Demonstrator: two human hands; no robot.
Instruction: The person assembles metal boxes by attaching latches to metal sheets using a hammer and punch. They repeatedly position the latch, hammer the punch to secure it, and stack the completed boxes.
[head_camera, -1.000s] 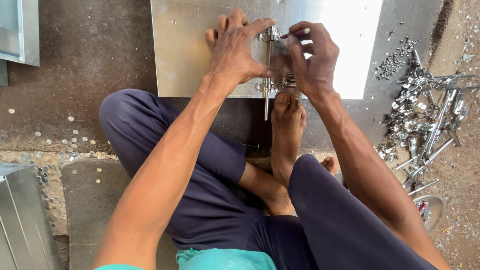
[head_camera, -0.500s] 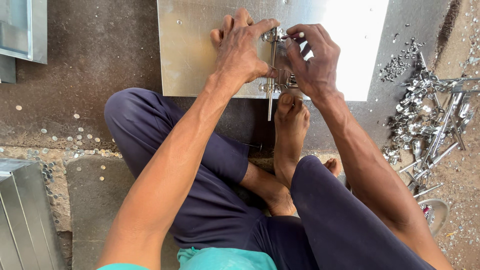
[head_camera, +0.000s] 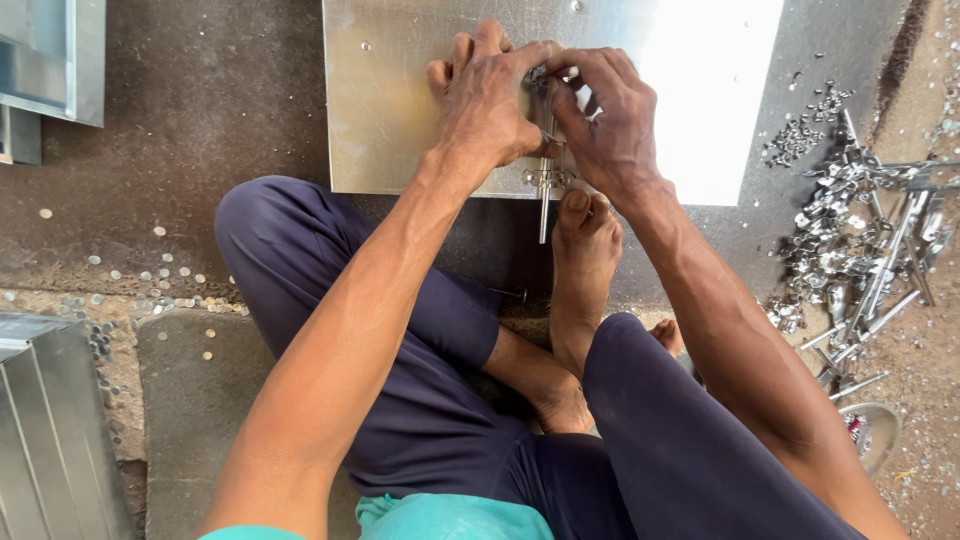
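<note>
A bare foot (head_camera: 583, 250) pressed the near edge of the metal sheet (head_camera: 400, 110). At 12 o'clock from it, the left hand (head_camera: 490, 100) and the right hand (head_camera: 605, 115) both grasped a small metal latch (head_camera: 545, 170) on that edge. Loose metal parts (head_camera: 850, 230) lay at 3 o'clock

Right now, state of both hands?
Left hand: closed, fingers curled on the small metal fitting at the edge of the metal sheet.
Right hand: closed, pinching the same fitting from the other side.
</note>
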